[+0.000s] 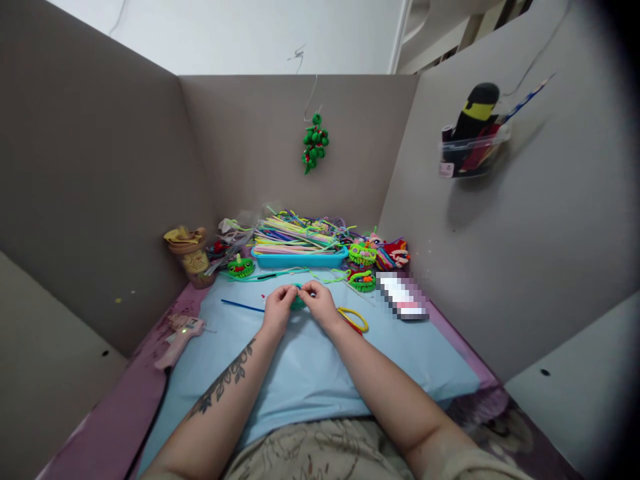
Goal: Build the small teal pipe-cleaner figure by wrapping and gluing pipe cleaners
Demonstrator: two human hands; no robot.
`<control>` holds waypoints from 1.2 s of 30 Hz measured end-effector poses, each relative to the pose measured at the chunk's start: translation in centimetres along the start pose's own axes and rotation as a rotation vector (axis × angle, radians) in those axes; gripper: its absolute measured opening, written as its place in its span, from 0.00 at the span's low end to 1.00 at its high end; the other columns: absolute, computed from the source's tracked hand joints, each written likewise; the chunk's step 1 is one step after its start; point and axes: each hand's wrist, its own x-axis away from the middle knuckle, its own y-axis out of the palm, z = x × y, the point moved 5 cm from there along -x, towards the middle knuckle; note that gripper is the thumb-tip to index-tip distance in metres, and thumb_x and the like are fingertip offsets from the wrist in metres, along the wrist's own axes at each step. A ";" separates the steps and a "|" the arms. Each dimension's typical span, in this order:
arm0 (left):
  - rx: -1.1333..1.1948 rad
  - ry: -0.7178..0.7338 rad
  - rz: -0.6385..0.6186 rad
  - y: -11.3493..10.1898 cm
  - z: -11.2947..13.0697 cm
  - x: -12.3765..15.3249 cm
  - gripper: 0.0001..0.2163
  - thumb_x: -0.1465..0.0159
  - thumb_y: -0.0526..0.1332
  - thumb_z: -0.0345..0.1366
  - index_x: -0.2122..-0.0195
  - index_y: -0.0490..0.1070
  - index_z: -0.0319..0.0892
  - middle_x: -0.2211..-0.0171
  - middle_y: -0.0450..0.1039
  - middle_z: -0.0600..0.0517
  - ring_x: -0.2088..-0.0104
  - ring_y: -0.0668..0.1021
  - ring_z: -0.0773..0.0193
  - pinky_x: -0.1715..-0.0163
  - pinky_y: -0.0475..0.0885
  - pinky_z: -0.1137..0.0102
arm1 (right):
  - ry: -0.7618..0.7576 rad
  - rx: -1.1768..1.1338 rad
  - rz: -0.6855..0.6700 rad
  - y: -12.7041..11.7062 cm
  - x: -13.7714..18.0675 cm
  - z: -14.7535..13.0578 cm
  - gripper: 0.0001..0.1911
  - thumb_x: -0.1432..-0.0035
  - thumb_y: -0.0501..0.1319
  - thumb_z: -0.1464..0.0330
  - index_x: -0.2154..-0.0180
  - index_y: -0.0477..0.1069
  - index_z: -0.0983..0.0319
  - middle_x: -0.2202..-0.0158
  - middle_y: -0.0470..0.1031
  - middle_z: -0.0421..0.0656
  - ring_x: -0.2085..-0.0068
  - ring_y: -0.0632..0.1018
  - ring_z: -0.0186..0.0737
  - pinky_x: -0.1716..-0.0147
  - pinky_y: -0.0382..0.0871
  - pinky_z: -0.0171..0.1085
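Over the middle of the blue-covered table, my left hand (pixel 280 305) and my right hand (pixel 320 303) meet with fingertips pinched. Between them is a small teal pipe-cleaner piece (pixel 299 303), rounded and fuzzy; its exact shape is partly hidden by my fingers. A dark blue pipe cleaner (pixel 241 305) lies on the cover just left of my left hand. Beside my right wrist rest scissors (pixel 356 319) with yellow and red handles, their blades hidden under the forearm.
Pipe cleaners fill a blue tray (pixel 300 260) at the back. Green fuzzy figures (pixel 241 267) sit around it. A pink glue gun (pixel 180 341) lies left, near a cup (pixel 193 257). A pixelated phone-like object (pixel 403 295) is at right. Grey panels surround the table.
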 end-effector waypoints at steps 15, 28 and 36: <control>-0.158 0.077 -0.005 -1.0 1.0 -0.2 0.12 0.47 0.63 0.41 0.67 0.73 0.38 0.69 0.75 0.49 0.69 0.74 0.64 0.66 0.68 0.71 | -0.070 0.137 -0.097 -0.4 -0.1 -0.9 0.09 0.49 0.59 0.65 0.76 0.69 0.62 0.76 0.67 0.38 0.72 0.68 0.34 0.70 0.61 0.33; -0.464 0.280 -0.050 -1.3 2.6 -0.1 0.08 0.43 0.58 0.37 0.69 0.73 0.40 0.70 0.74 0.50 0.70 0.73 0.65 0.70 0.67 0.72 | 0.012 0.087 -0.158 -0.4 -0.1 -0.7 0.10 0.51 0.61 0.62 0.77 0.68 0.62 0.77 0.66 0.37 0.73 0.66 0.33 0.72 0.60 0.32; -0.492 0.273 -0.074 -1.2 2.6 0.1 0.07 0.44 0.59 0.37 0.74 0.73 0.40 0.73 0.72 0.50 0.72 0.71 0.65 0.71 0.65 0.72 | -0.009 0.108 -0.159 -0.4 0.0 -0.6 0.08 0.51 0.59 0.65 0.77 0.68 0.62 0.77 0.67 0.38 0.72 0.67 0.34 0.70 0.61 0.33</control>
